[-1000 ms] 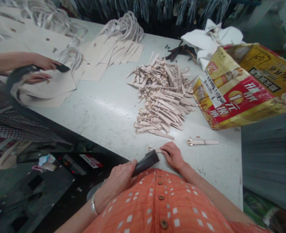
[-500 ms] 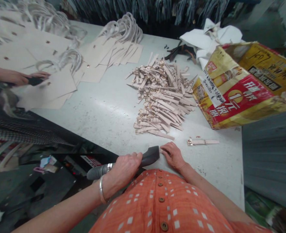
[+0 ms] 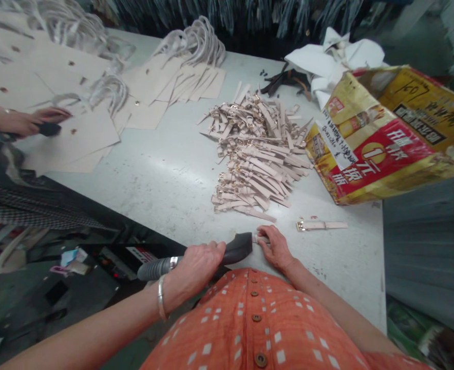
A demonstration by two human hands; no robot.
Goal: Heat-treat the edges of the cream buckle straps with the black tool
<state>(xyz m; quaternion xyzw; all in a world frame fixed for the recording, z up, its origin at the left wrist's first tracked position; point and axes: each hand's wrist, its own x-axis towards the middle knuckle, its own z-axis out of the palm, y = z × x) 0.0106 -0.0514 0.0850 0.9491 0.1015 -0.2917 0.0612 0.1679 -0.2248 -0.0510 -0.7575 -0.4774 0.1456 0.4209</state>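
At the near edge of the tabletop point(image 3: 146, 177), the left hand point(image 3: 204, 259) grips a black nozzle point(image 3: 240, 247) beside a mostly hidden strap point(image 3: 255, 239) pinched by the right hand point(image 3: 276, 247) — seemingly mid-work — though whether the far strap heap point(image 3: 261, 149) or the buckled strap point(image 3: 322, 225) at right is done is unclear.

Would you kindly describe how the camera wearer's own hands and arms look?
The left hand and right hand are both gloveless. A slim, rounded, silver-coloured metal bangle circles the left wrist; none shows on the right. Both forearms are bare, with an orange cloth sleeve showing at the right upper arm.
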